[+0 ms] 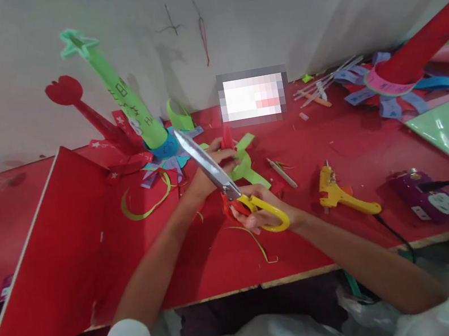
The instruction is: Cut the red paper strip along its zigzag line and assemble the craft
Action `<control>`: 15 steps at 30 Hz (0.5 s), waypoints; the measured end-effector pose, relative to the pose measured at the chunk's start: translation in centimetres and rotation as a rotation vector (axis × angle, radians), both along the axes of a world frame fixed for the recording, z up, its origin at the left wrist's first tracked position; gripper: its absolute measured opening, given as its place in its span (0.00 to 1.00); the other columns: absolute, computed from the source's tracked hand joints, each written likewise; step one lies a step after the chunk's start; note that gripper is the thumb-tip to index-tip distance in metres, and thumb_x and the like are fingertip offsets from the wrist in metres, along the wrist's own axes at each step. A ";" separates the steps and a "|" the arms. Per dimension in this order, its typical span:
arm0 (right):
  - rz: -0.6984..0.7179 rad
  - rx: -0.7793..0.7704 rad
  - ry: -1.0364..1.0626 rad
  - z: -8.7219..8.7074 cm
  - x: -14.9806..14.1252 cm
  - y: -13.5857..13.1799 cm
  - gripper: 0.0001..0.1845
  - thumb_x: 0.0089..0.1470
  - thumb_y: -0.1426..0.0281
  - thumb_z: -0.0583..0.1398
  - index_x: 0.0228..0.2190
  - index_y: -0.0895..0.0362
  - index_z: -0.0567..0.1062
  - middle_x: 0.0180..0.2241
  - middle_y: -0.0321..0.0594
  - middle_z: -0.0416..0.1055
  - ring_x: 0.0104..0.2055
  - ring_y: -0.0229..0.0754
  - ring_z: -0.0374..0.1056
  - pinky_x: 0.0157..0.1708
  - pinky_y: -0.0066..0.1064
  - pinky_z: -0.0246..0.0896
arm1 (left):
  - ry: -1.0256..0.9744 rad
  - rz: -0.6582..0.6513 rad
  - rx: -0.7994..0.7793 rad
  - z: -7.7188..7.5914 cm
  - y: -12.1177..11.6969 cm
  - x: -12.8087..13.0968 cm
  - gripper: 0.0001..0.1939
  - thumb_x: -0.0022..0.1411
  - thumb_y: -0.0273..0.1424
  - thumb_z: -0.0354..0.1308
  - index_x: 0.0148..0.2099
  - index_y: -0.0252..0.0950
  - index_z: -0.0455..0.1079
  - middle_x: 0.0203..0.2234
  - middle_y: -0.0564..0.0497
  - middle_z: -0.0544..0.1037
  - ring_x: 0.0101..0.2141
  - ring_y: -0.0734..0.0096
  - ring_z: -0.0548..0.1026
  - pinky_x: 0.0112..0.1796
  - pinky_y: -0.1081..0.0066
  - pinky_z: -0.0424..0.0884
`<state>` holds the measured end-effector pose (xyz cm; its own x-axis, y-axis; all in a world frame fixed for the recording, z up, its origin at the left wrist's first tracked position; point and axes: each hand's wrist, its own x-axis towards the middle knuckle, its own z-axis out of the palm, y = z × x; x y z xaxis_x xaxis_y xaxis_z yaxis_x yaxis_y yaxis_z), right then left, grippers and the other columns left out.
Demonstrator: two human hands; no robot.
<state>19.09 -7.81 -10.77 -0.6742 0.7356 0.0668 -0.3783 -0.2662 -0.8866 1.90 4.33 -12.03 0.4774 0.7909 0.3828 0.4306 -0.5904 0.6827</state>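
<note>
My right hand grips a pair of scissors with yellow and orange-red handles. Their blades lie close together and point up and to the left, crossing in front of my left hand. A bright green paper cutout with several strips sticking out is held in the bent fingers of my left hand. From the top of this hand rises a narrow red piece; its lower part is hidden. Thin green paper offcuts lie on the red table below my hands, and a curved green strip rests to the left.
A yellow glue gun and a purple socket block with cables lie to the right. Paper towers stand around, one green, one red. A red upright panel borders the left side. A white pen-like stick lies near my hands.
</note>
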 end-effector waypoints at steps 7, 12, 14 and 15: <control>-0.085 0.007 -0.041 -0.5 -0.8 0.6 0.31 0.38 0.58 0.82 0.31 0.55 0.70 0.22 0.26 0.68 0.20 0.29 0.58 0.20 0.22 0.54 | 0.019 0.051 -0.028 -0.7 0.9 0.4 0.20 0.69 0.43 0.68 0.28 0.38 0.74 0.39 0.44 0.83 0.51 0.60 0.80 0.53 0.58 0.78; 0.047 0.037 -0.098 -1.0 -0.4 -0.2 0.31 0.50 0.47 0.76 0.26 0.54 0.67 0.16 0.23 0.58 0.14 0.28 0.50 0.14 0.23 0.42 | -0.027 0.128 0.064 -0.5 0.6 -1.8 0.15 0.67 0.42 0.71 0.32 0.39 0.78 0.47 0.44 0.83 0.56 0.57 0.79 0.57 0.53 0.78; 0.047 0.056 -0.089 -1.2 -0.5 -0.5 0.33 0.48 0.43 0.76 0.26 0.55 0.68 0.18 0.24 0.59 0.15 0.28 0.51 0.15 0.24 0.42 | -0.075 0.201 0.101 0.3 1.1 -3.0 0.18 0.69 0.46 0.68 0.34 0.38 0.77 0.48 0.47 0.81 0.57 0.61 0.77 0.58 0.55 0.76; 0.038 0.060 -0.076 -1.3 -0.6 -0.7 0.34 0.46 0.42 0.76 0.26 0.55 0.68 0.19 0.25 0.59 0.16 0.28 0.51 0.15 0.24 0.42 | -0.107 0.243 0.119 0.7 1.3 -3.6 0.20 0.72 0.47 0.64 0.34 0.37 0.76 0.46 0.48 0.79 0.55 0.64 0.78 0.55 0.58 0.76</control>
<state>18.52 -8.48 -12.12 -0.7064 0.7055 0.0576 -0.3002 -0.2248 -0.9270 -1.66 5.65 -11.35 0.2312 0.8236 0.5180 0.4989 -0.5574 0.6636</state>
